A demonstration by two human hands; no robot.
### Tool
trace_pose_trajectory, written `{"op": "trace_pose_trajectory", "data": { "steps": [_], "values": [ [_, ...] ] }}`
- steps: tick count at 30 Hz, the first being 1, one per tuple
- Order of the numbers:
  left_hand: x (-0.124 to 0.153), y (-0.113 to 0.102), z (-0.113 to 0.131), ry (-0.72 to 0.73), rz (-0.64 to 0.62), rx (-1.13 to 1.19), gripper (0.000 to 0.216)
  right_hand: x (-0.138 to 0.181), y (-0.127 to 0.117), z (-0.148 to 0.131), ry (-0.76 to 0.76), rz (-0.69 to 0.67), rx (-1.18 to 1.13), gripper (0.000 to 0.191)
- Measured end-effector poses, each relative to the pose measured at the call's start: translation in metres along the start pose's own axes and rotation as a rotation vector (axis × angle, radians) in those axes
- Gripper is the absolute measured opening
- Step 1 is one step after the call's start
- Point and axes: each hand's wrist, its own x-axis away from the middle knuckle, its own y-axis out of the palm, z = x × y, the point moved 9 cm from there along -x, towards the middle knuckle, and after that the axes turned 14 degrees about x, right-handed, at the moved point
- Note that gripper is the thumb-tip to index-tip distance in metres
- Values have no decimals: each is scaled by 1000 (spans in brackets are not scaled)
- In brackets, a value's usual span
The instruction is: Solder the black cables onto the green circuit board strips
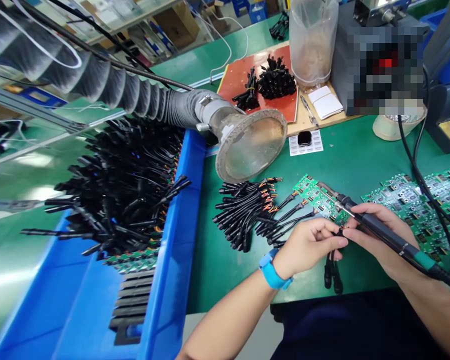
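My left hand (309,245) is closed, thumb and fingers pinching the top of a short black cable (336,281). Two black connector ends dangle below its fingers over the table's near edge. My right hand (382,256) is wrapped around a soldering iron (378,229), its metal tip pointing up and left above a green circuit board (310,189). Right thumb and fingertips also meet the left fingertips at the cable's thin wire ends, which are mostly hidden. Beside the left hand lie several black cables (243,215) with red, yellow and black bare wires, some reaching the board's edge.
A fume extraction hood (253,145) hangs over the table. A blue bin (176,250) piled with black cables stands at left. More circuit boards (408,205) lie at right under the iron's cord. Bundled cables (275,80) rest on a red board (230,75) behind.
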Motion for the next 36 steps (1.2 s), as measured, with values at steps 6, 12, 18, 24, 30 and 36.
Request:
{"op": "trace_pose_trajectory", "data": {
  "steps": [6, 12, 18, 24, 30, 36],
  "values": [
    [2, -10, 11, 165, 215, -123, 28, 5, -1, -1, -26, 99, -49, 30],
    [0, -11, 9, 146, 203, 176, 30, 23, -10, 6, -31, 366, 37, 27],
    [1, 0, 5, 24, 50, 165, 29, 25, -24, 0, -79, 473, 56, 29],
    [1, 11, 16, 131, -84, -122, 31, 10, -8, 6, -24, 226, -137, 30],
    [1, 13, 15, 154, -82, -224, 29, 2, -2, 5, -94, 145, -262, 31],
    [8, -2, 24, 342, 179, -300, 19, 10, -9, -17, -96, 217, 160, 27]
  ]
}}
